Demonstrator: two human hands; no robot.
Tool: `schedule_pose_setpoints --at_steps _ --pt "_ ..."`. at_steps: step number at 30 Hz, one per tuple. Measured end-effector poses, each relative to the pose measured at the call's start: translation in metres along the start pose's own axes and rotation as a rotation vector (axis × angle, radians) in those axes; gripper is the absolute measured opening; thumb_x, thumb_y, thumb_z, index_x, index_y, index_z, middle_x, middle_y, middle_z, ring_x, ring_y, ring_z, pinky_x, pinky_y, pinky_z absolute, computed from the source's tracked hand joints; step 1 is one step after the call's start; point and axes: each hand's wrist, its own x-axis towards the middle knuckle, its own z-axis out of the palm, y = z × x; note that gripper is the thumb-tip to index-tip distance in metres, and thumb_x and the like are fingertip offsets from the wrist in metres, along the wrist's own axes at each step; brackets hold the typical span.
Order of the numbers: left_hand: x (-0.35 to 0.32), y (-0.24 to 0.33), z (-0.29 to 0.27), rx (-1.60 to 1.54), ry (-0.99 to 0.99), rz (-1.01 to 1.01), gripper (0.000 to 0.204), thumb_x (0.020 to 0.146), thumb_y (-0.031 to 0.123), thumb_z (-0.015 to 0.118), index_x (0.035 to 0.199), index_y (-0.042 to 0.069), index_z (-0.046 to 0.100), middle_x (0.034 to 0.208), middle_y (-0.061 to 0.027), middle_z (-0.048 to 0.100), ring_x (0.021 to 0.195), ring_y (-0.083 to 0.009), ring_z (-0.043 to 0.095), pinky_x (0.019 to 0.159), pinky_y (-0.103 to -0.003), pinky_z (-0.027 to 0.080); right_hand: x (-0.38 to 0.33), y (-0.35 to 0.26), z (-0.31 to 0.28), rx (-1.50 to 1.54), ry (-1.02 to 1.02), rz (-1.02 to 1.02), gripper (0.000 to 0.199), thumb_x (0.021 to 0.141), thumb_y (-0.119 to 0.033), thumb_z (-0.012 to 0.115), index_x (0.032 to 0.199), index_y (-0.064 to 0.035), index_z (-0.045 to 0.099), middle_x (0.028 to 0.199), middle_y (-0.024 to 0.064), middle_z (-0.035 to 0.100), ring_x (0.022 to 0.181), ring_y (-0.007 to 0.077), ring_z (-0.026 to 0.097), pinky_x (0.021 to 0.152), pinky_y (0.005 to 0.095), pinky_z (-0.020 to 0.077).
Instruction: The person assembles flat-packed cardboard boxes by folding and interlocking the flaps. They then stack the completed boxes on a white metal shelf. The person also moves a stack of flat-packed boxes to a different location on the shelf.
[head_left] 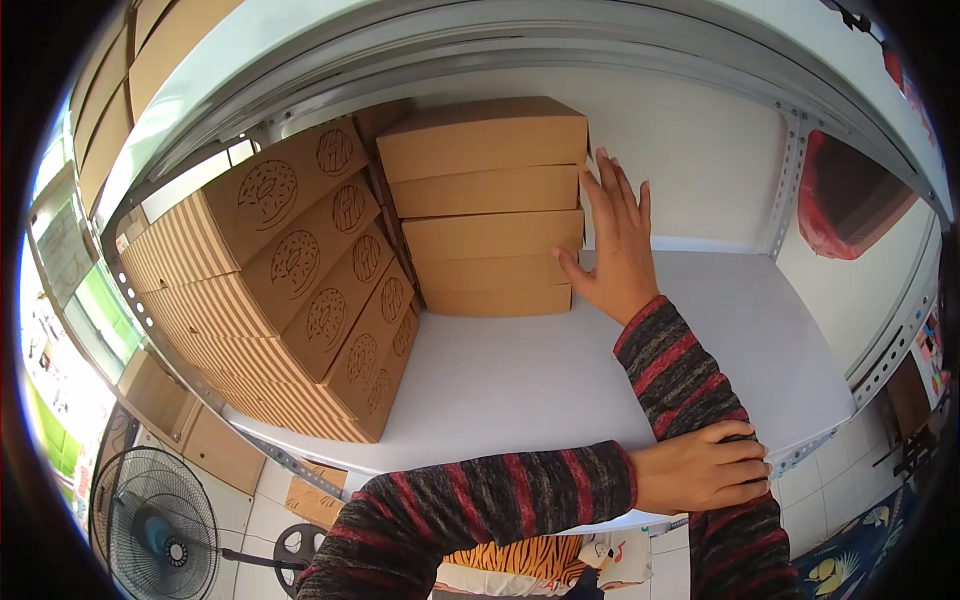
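My right hand (622,240) is open beside the right end of a stack of plain brown cardboard boxes (490,190). Its thumb and fingers point toward the box ends; contact is hard to tell. My left hand (705,467) crosses over and grips the striped sleeve (690,370) of my right forearm, fingers laid over it. Left of the plain stack, a tilted stack of cardboard boxes (300,290) shows donut drawings and striped ends. Both stacks stand on a white shelf (500,380).
Perforated metal posts (787,180) and a metal beam above frame the shelf. A red bag (850,195) hangs at the right. More boxes sit on the upper level at the far left. A standing fan (155,525) is at lower left, and tiger-striped cloth (520,560) lies below.
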Motion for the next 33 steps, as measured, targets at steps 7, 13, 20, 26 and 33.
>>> schedule_pose_setpoints --at_steps 7,13,20,26,33 --pt "-0.001 -0.001 0.003 0.002 0.040 0.009 0.036 0.080 0.011 0.054 0.114 0.002 0.057 0.113 -0.0109 0.056 0.114 -0.0263 0.050 0.105 -0.044 0.033 0.000 -0.005 -0.001 -0.088 -0.114 -0.045 0.082 0.075 -0.028 0.069 0.143 -0.0074 0.028 0.152 0.0163 0.022 0.140 0.0356 0.021 0.110 0.0629 0.0065" --pt "0.000 0.000 0.001 0.013 0.019 0.010 0.036 0.080 0.011 0.054 0.114 0.002 0.057 0.113 -0.0113 0.056 0.115 -0.0262 0.050 0.106 -0.044 0.033 0.003 -0.012 -0.007 -0.133 -0.105 -0.120 0.079 0.076 -0.031 0.068 0.143 -0.0104 0.030 0.154 0.0138 0.020 0.142 0.0337 0.015 0.110 0.0632 0.0033" --pt "-0.001 0.001 0.000 0.051 -0.070 0.001 0.035 0.086 0.013 0.050 0.120 0.006 0.054 0.122 -0.0092 0.055 0.120 -0.0238 0.050 0.107 -0.042 0.032 0.002 -0.015 -0.008 -0.193 -0.183 -0.151 0.078 0.077 -0.037 0.068 0.142 -0.0118 0.034 0.154 0.0109 0.021 0.143 0.0325 0.012 0.109 0.0653 0.0034" --pt "-0.002 0.002 0.000 0.050 -0.052 -0.004 0.035 0.086 0.012 0.050 0.120 0.006 0.055 0.121 -0.0094 0.056 0.120 -0.0240 0.050 0.107 -0.042 0.033 0.001 -0.014 -0.007 -0.166 -0.144 -0.189 0.070 0.075 -0.034 0.070 0.136 -0.0099 0.043 0.149 0.0127 0.028 0.141 0.0323 0.018 0.111 0.0620 0.0085" --pt "0.000 0.001 -0.001 0.034 -0.060 -0.006 0.035 0.085 0.012 0.050 0.119 0.006 0.055 0.121 -0.0097 0.056 0.119 -0.0242 0.051 0.107 -0.043 0.033 0.001 -0.011 -0.009 -0.072 -0.110 -0.162 0.032 0.072 -0.012 0.065 0.102 -0.0032 0.055 0.096 0.0112 0.057 0.093 0.0274 0.055 0.082 0.0410 0.0434"
